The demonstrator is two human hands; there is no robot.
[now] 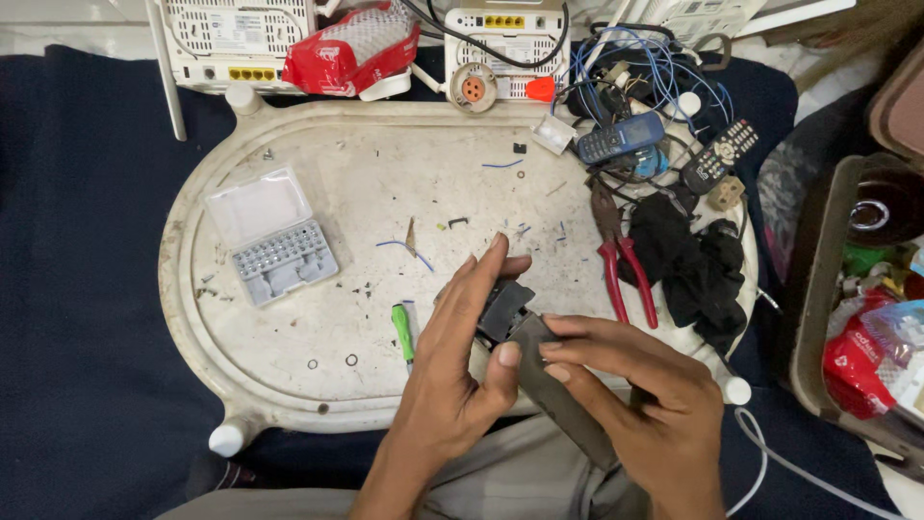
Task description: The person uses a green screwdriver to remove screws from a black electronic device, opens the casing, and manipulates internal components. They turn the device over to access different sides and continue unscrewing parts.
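Two hands, left hand & right hand, fingers pinching a dark grey adapter-like device, casing partly opened; bit set open nearby.

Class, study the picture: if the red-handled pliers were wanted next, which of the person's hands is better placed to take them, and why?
Probably the right hand. The red-handled pliers lie on the tray just above it, while the left hand is farther away and cradles the dark device.

We count two white routers at top, two red packets, one open bit case, one red-handled pliers, one blue phone, one remote.
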